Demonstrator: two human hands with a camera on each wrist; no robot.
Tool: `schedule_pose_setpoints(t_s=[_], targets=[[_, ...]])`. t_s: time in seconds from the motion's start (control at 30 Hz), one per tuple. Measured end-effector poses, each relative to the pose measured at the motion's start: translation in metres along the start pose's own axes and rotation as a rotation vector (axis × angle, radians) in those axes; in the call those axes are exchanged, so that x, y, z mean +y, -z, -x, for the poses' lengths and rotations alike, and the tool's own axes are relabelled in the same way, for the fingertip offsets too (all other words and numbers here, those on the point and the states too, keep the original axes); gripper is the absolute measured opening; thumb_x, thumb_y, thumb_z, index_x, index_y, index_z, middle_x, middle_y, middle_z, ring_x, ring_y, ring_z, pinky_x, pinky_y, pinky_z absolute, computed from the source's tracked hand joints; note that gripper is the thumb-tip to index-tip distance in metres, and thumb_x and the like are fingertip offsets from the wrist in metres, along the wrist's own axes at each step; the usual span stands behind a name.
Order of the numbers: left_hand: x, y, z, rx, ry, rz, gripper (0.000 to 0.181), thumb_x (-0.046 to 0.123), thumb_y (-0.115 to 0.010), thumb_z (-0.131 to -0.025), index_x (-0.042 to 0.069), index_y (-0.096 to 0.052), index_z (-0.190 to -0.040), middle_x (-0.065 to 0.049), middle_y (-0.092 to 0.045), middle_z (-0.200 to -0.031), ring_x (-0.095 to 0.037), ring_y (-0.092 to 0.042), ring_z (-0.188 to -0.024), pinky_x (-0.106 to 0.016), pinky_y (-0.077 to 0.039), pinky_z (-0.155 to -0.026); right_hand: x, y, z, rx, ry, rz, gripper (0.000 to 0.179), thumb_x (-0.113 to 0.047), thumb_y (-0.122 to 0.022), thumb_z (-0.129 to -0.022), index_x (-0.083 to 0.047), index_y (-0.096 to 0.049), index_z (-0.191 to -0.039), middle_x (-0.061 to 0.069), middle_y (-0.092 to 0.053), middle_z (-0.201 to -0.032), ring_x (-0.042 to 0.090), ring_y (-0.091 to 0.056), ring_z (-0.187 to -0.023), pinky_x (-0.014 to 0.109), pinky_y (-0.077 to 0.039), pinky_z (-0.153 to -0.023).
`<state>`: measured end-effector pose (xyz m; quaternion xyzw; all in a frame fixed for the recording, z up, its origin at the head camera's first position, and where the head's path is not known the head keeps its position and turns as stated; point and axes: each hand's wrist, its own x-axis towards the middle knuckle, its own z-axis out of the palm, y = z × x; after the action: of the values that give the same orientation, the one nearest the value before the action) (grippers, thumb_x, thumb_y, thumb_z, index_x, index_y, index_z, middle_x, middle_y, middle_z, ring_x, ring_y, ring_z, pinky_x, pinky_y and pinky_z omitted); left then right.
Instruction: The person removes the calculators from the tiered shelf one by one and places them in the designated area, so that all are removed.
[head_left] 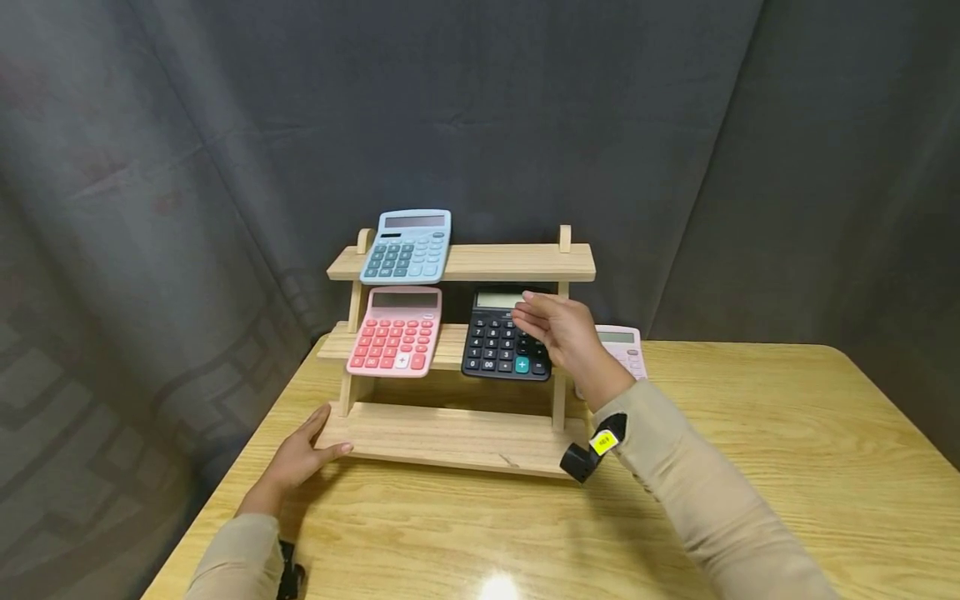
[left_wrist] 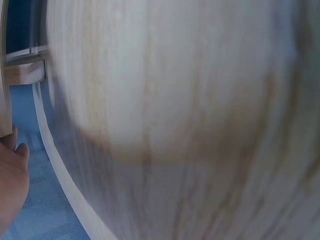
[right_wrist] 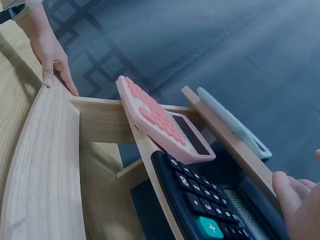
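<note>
A three-tier wooden display rack point(head_left: 450, 433) stands on the table. My left hand point(head_left: 296, 458) holds the left front corner of its bottom tier, thumb at the front edge and fingers along the end. The right hand point(head_left: 558, 329) is raised before the right side of a black calculator point(head_left: 506, 337) on the middle tier, its fingers loosely bent and holding nothing; it hides part of the screen and keys. To the left on that tier leans a pink calculator point(head_left: 395, 332). A light blue calculator point(head_left: 407, 246) leans on the top tier's left end.
Behind the rack's right side, a pale pink calculator point(head_left: 622, 350) is partly hidden by the right hand and forearm. The wooden table point(head_left: 787, 425) extends to the right. A dark grey curtain point(head_left: 480, 125) hangs behind. Pale wood fills most of the left wrist view.
</note>
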<state>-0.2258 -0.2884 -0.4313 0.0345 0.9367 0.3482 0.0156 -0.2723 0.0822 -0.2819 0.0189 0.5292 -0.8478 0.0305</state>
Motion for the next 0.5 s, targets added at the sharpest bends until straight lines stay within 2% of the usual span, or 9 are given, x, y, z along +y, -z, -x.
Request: schedule_pose_setpoints(t_s=[0.1, 0.2, 0.5], targets=[[-0.002, 0.0, -0.001, 0.003, -0.003, 0.0, 0.093, 0.043, -0.064, -0.073, -0.003, -0.013, -0.136, -0.023, -0.012, -0.139, -0.04, -0.01, -0.125, -0.052, -0.014, -0.097, 0.002, -0.005, -0.004, -0.007, 0.003, -0.007, 0.04, -0.004, -0.049, -0.087, 0.011, -0.039, -0.122, 0.028, -0.043, -0.117, 0.014, -0.06, -0.074, 0.026, -0.046, -0.077], [-0.002, 0.0, -0.002, 0.005, -0.006, -0.006, 0.093, 0.043, -0.064, -0.073, -0.003, -0.013, -0.136, -0.023, -0.012, -0.139, -0.04, -0.01, -0.125, -0.052, -0.014, -0.097, 0.004, -0.01, -0.007, -0.014, 0.006, -0.015, 0.038, -0.003, -0.049, -0.087, 0.011, -0.041, -0.121, 0.029, -0.043, -0.118, 0.016, -0.06, -0.075, 0.027, -0.046, -0.078], [-0.001, 0.0, 0.0, 0.005, 0.0, 0.007, 0.093, 0.042, -0.064, -0.073, -0.003, -0.013, -0.136, -0.023, -0.012, -0.139, -0.039, -0.009, -0.125, -0.052, -0.014, -0.098, 0.012, -0.028, -0.017, -0.028, -0.001, -0.007, 0.035, -0.004, -0.05, -0.086, 0.009, -0.045, -0.119, 0.026, -0.046, -0.115, 0.026, -0.055, -0.094, 0.025, -0.047, -0.076]])
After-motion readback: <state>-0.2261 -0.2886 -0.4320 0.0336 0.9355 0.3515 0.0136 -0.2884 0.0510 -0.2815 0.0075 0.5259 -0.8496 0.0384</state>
